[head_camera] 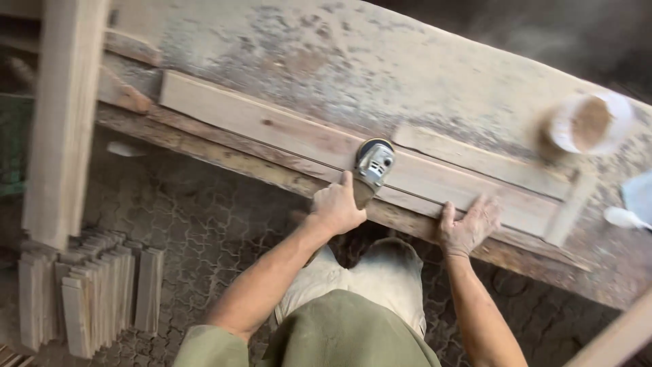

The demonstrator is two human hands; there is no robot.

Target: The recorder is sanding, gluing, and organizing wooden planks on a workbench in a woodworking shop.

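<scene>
Left hand [337, 206]: grip closed round the handle of an angle grinder [373, 163], handle mostly hidden under the fingers. Grinder head rests on a long plank [272, 126] lying along the counter [380, 61].
Right hand [468, 224]: fingers spread, pressing flat on the plank's near edge, holding nothing.
White tub [589, 124] of brown powder, blurred, at the counter's far right.
Stack of short boards [88, 292] on the floor, left; partly cut off.

Left hand [336, 204] clenched (right hand [468, 224] flat)
</scene>
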